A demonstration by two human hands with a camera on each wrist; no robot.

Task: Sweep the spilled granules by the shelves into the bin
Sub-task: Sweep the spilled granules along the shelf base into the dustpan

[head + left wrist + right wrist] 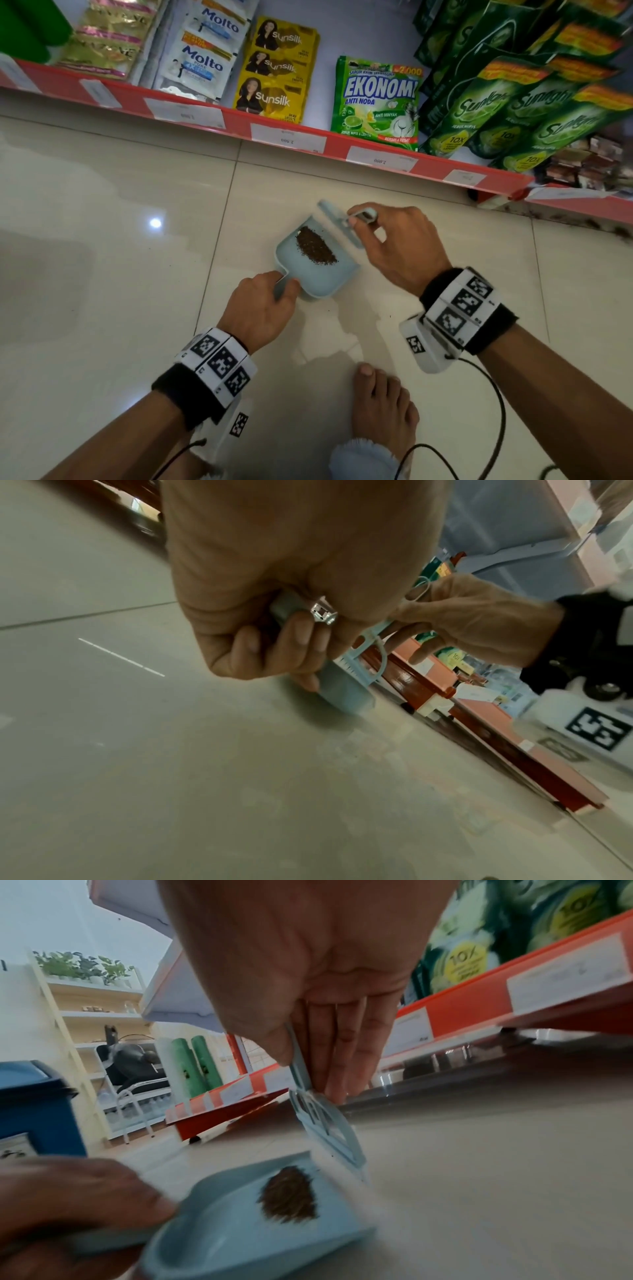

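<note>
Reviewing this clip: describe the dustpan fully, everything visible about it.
The dustpan is small, pale blue, apparently smooth plastic, with raised side walls and a rounded back. It sits on the glossy tiled floor before the red-edged shelf, mouth towards the shelf. A dark brown heap of granules lies inside near the open lip. The left hand grips its handle; the right hand holds the matching brush at the lip.

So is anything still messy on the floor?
Mostly no. The brown granules sit in a pile inside the dustpan. But more dark bits lie along the foot of the red shelf, off to the right, unswept.
</note>
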